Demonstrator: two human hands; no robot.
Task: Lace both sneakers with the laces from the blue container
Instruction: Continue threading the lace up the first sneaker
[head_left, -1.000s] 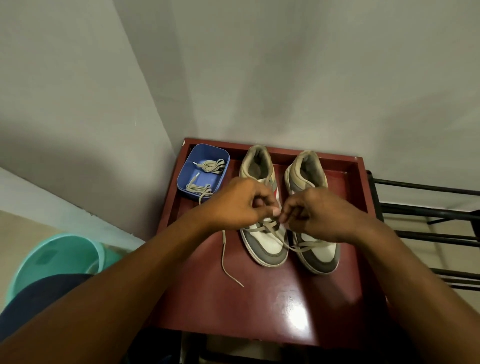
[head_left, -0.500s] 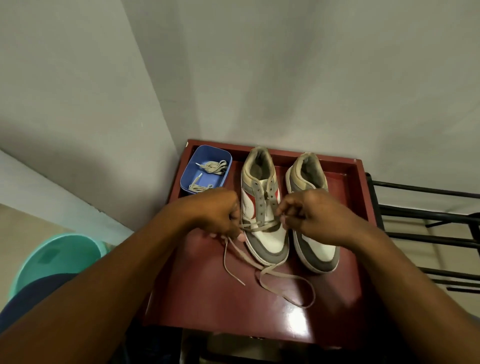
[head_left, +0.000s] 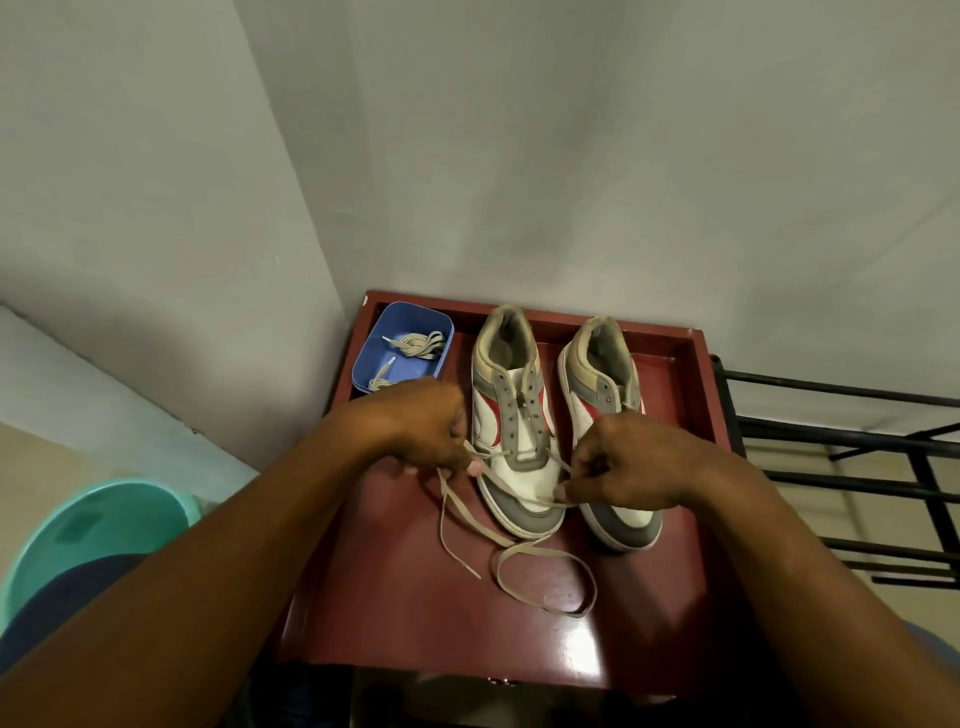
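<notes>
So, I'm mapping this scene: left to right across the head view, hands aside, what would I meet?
Teal plastic tub, blue plastic container, grey-and-white sneaker being laced, unlaced matching sneaker, black metal rack.

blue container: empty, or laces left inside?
Not empty. A bundled lace lies inside the blue container, plus a loose strand near its front wall.

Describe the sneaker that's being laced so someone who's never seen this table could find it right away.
On the dark red table, two grey-and-white sneakers stand side by side near the wall. It is the left sneaker, beside the blue container. Unlike the right sneaker, it has a beige lace through its lowest eyelets, pinched by the left hand and the right hand.
</notes>
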